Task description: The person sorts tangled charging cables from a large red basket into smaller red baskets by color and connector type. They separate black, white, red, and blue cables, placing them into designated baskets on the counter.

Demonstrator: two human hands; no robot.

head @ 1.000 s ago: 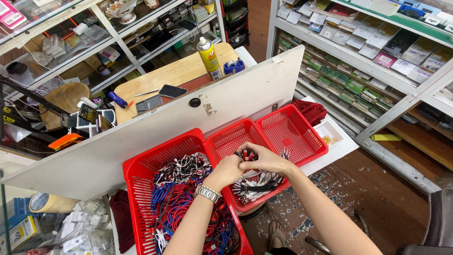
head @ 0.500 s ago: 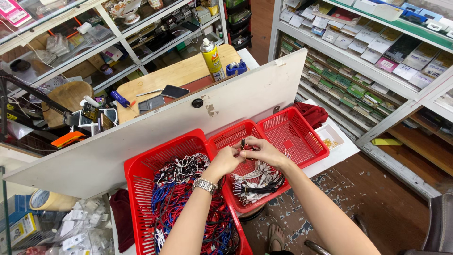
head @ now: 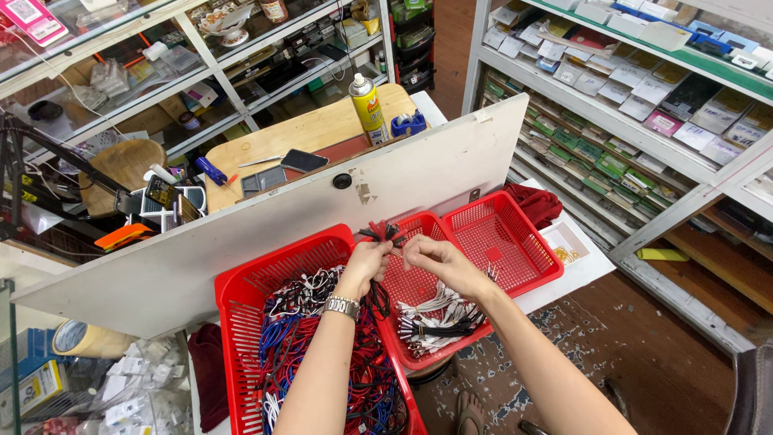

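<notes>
While our left hand point(head: 366, 262) and right hand point(head: 431, 256) are gripping one cable bundle point(head: 385, 234), its plugs are pointing up | three red baskets point(head: 241, 290) are sitting below.

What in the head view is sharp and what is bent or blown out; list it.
Head view: even indoor light, soft shadows; the hands, left hand and right hand, and the cable bundle are fairly sharp; wide-lens distortion bows the white board and shelf rails; mild glare on the glass shelf top left.
</notes>
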